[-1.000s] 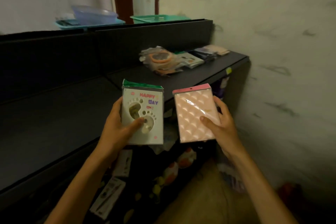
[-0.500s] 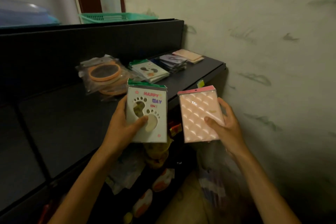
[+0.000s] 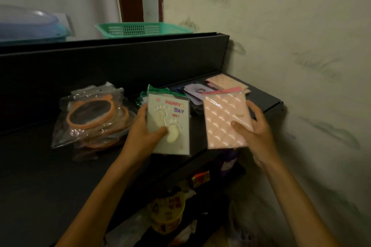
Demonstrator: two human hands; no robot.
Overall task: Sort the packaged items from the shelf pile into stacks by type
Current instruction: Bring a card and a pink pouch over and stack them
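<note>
My left hand (image 3: 141, 134) grips a white packaged card with footprints and "HAPPY DAY" lettering (image 3: 169, 124), thumb across its front. My right hand (image 3: 254, 129) grips a pink quilted packaged item (image 3: 225, 121) by its right edge. Both are held just above the black shelf (image 3: 40, 176), over the sorted stacks. Behind them lie a green-topped stack of similar cards (image 3: 143, 97), a dark purple stack (image 3: 193, 92) and a pink stack (image 3: 227, 82). A pile of bagged orange-rimmed round items (image 3: 94, 118) sits to the left.
A tall black back panel (image 3: 120, 60) rises behind the shelf. On top of it stand a green basket (image 3: 140, 30) and a blue bowl on a tray (image 3: 28, 24). A stained wall (image 3: 301, 66) closes the right side. Colourful packets (image 3: 170, 206) fill the lower shelf.
Both hands have carried their packages forward, from in front of the shelf edge to over the stacks at the shelf's right end. The view has come closer to the shelf.
</note>
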